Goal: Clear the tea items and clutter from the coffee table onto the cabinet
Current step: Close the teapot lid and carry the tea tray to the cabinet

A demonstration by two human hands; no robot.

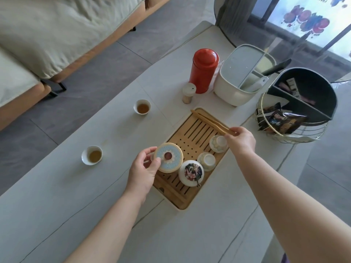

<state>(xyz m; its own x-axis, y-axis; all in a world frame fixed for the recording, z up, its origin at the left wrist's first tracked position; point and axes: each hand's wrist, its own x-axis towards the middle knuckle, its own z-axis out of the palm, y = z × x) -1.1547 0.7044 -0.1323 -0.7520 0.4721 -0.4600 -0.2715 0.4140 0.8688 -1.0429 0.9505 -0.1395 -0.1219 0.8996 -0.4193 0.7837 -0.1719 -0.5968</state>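
Left hand (pixel 142 168) pinches a round blue-patterned ceramic lid (pixel 168 160), held tilted over the near-left edge of the slatted bamboo tea tray (pixel 191 137). Right hand (pixel 240 139) grips the near end of the wooden tea tongs (pixel 209 120), which lie along the tray's far-right rim. On the tray: white lidless gaiwan with wet tea leaves (pixel 191 173) at the near side, two small white cups (pixel 206 161) (pixel 218 143) just right of it, upside down as far as I can tell. Left of the tray, on the pale grey table (pixel 95 205), two white teacups holding tea (pixel 142 107) (pixel 92 155), well apart. Beyond the tray: small wooden toothpick jar (pixel 188 93), tall red tin canister (pixel 204 71), white lidded bin (pixel 239 76). Right of the tray: gold wire basket of snack packets (pixel 288 124).
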